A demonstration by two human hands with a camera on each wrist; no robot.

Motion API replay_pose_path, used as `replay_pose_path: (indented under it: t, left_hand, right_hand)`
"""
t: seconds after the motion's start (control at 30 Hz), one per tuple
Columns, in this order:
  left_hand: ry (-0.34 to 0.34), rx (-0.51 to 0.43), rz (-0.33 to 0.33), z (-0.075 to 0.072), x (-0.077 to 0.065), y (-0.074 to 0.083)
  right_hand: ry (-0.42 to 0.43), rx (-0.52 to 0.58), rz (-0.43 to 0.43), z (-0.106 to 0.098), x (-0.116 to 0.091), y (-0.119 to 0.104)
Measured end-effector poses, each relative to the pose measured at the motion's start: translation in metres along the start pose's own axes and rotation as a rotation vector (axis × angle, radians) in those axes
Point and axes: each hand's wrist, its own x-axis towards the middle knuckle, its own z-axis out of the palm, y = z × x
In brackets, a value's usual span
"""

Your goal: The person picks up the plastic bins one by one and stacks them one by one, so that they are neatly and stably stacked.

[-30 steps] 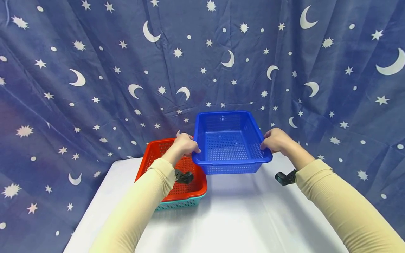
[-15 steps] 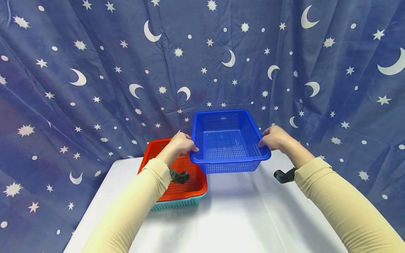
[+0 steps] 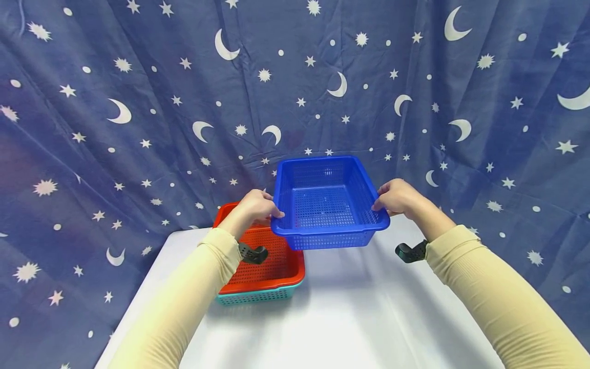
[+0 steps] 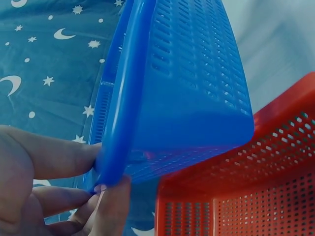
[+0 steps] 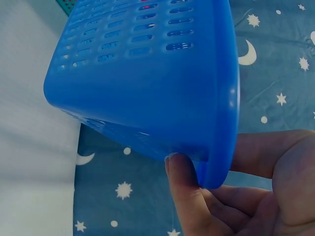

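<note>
A blue perforated plastic basket (image 3: 324, 205) hangs in the air, its open top tipped toward me. My left hand (image 3: 256, 206) pinches its left rim, thumb on one side and fingers curled under the lip, as the left wrist view shows close up. On the opposite rim, my right hand (image 3: 397, 197) grips in the same way; in the right wrist view a fingertip presses the outer wall (image 5: 147, 98) below the lip. To the left, a red basket (image 3: 267, 261) sits nested in a turquoise one (image 3: 258, 296), partly hidden behind my left hand and forearm.
A white-covered table (image 3: 341, 318) lies below, with the basket's shadow on it. Behind it hangs a dark blue curtain (image 3: 295, 77) printed with moons and stars. Black wrist mounts (image 3: 252, 253) stick out from both sleeves.
Both hands have carried the blue basket slightly left and up, further over the red one. The grip on each rim is the same. The head view has shifted a little.
</note>
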Motion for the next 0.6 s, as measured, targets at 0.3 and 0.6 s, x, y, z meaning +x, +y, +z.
replay_pose_path:
  t: [0.3, 0.6]
  left_hand:
    - [-0.013, -0.021, -0.002, -0.020, -0.002, -0.010]
    - [0.017, 0.016, -0.025, -0.037, -0.010, -0.018]
  right_hand:
    - [-0.023, 0.007, -0.010, 0.014, 0.004, -0.011]
    - [-0.028, -0.049, -0.037, 0.023, 0.006, -0.031]
